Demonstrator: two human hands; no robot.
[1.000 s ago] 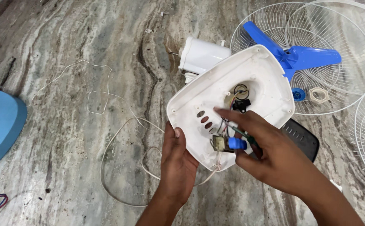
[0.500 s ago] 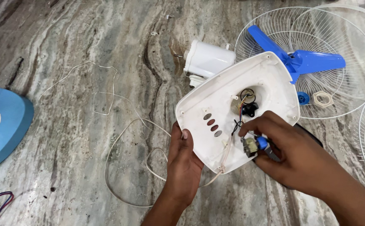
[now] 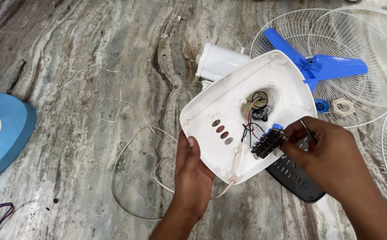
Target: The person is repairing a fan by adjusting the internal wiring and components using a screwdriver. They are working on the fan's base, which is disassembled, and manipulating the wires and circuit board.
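Left hand [image 3: 192, 171] grips white fan housing [image 3: 229, 106] mid-frame; my right hand [image 3: 331, 155] pinches black switch block [image 3: 268, 143].

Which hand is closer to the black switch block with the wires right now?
Right. The right hand pinches the black switch block at its fingertips, over the white fan base shell. The left hand grips that shell's lower edge, apart from the block.

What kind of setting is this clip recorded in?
Probably a home or small repair spot, with work done on a marble-patterned stone floor. A taken-apart fan lies around: wire guard, blue blade, white housing with loose wiring.
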